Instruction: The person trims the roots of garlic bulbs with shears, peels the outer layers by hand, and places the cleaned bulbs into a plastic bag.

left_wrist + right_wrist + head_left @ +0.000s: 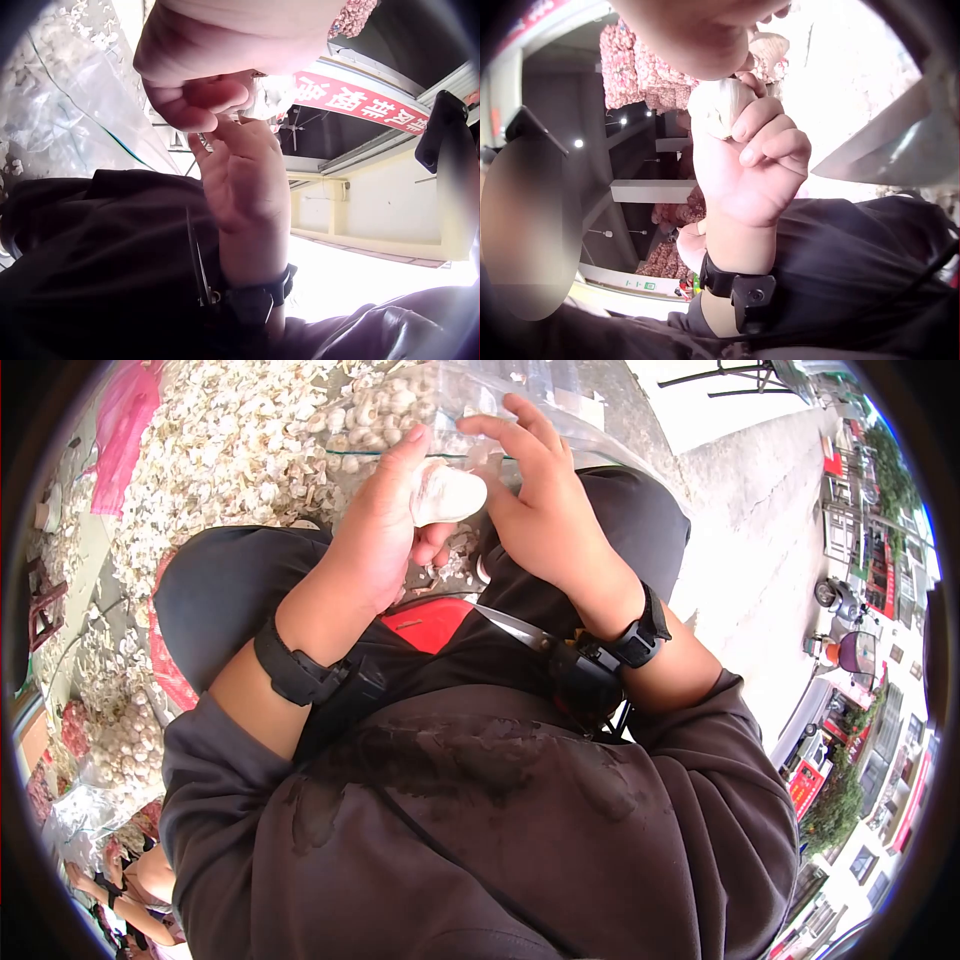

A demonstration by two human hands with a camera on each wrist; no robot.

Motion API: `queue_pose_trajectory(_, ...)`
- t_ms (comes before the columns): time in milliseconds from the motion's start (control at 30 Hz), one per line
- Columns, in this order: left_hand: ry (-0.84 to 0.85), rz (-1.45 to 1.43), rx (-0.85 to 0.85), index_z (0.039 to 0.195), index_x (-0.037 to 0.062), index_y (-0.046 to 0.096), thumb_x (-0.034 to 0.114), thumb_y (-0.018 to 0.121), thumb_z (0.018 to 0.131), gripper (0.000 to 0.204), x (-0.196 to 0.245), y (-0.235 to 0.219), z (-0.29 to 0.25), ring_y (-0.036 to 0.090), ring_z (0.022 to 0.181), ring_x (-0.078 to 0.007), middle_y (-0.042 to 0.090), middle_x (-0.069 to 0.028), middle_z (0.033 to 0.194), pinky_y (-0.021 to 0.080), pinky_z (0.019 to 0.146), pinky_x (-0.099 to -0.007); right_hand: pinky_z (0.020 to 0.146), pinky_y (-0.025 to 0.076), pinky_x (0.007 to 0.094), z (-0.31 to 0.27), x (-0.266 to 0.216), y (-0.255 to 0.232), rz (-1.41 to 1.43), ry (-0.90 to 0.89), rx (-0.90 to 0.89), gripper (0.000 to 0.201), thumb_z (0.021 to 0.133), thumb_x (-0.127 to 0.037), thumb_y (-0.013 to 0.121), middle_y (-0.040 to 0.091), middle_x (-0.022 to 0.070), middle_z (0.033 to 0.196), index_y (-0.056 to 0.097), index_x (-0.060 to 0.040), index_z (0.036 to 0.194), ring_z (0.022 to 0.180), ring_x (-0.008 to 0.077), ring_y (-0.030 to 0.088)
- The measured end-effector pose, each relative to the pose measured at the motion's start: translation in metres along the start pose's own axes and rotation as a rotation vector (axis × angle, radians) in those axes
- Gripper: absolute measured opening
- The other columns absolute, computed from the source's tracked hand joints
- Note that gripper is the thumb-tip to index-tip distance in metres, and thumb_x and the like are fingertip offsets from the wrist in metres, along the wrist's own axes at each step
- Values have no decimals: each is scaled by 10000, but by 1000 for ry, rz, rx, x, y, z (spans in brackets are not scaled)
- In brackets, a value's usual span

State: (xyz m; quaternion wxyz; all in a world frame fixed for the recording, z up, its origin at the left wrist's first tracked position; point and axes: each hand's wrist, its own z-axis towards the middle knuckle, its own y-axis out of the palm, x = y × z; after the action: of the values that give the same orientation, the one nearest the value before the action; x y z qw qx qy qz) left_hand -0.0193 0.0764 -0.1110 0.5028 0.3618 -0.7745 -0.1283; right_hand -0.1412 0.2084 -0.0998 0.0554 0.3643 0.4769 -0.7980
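White garlic bulb (pixel 445 493) in hand; pale, off-white garlic skins (pixel 215 450) heaped around; pink bag (pixel 125 430); black wristbands (pixel 295 670); dark grey sweatshirt (pixel 480 830); red sign (pixel 360 101) with white characters.

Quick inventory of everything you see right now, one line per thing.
garlic bulb: one, white, gripped in the left hand.
clear plastic bag: one, holding garlic, past the knees.
garlic skins: a heap, whitish, on the ground ahead.
pink bag: one, far left.
knife blade: one, silver, by the right wrist.
wristbands: two, black, one per wrist.
left hand: holds the bulb.
right hand: fingertips at the bulb's top.
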Motion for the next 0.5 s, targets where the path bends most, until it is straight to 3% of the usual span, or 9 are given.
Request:
queue_pose_trajectory(33,8,-24,-14,889,69,654,634,435,964,611,0,0,0,477,492,-88,560,-13,629,445,486,-273,920,495,407,-4,-4,0,-134,-2,-15,475,807,-81,743,605,222,1197,608,-44,1261,1122,380,597)
queue_pose_trajectory(100,-4,-21,154,890,61,654,662,418,964,650,0,9,3,476,486,-97,568,-18,627,455,505,-280,926,494,414,-6,-14,-4,-57,-59,-106,599,774,-64,751,582,223,1233,539,-57,1334,1118,392,594)
queue_pose_trajectory(167,-26,0,254,895,49,653,684,394,966,690,1,15,3,486,496,-101,577,-22,630,461,515,-281,925,494,423,1,-25,-13,367,-171,-258,698,744,-46,755,563,220,1247,477,-77,1383,1099,403,593)
queue_pose_trajectory(233,-63,42,280,904,35,652,701,363,970,729,2,18,2,509,523,-101,587,-26,636,462,518,-274,897,502,425,2,-30,-15,337,-131,-299,664,733,-27,753,579,212,1177,503,-63,1348,1061,404,597)
queue_pose_trajectory(333,12,231,99,909,31,664,710,315,972,766,-4,13,1,549,587,-104,607,-30,674,463,519,-277,828,515,424,2,-34,-31,239,-77,-268,585,709,-46,778,595,177,1043,548,-40,1247,971,397,605)
queue_pose_trajectory(433,140,417,-74,916,13,682,539,445,1020,586,-7,11,3,591,657,-125,642,-40,728,470,586,-269,793,513,389,-3,-46,-54,168,-30,-183,472,714,-68,787,612,166,1017,586,-33,1139,918,363,616)
queue_pose_trajectory(500,244,612,-170,977,-8,670,397,564,1003,419,-23,6,11,607,685,-136,654,-50,756,481,647,-284,781,505,353,-8,-52,-77,292,180,-167,429,727,-51,775,622,140,997,599,-27,1117,904,296,623)
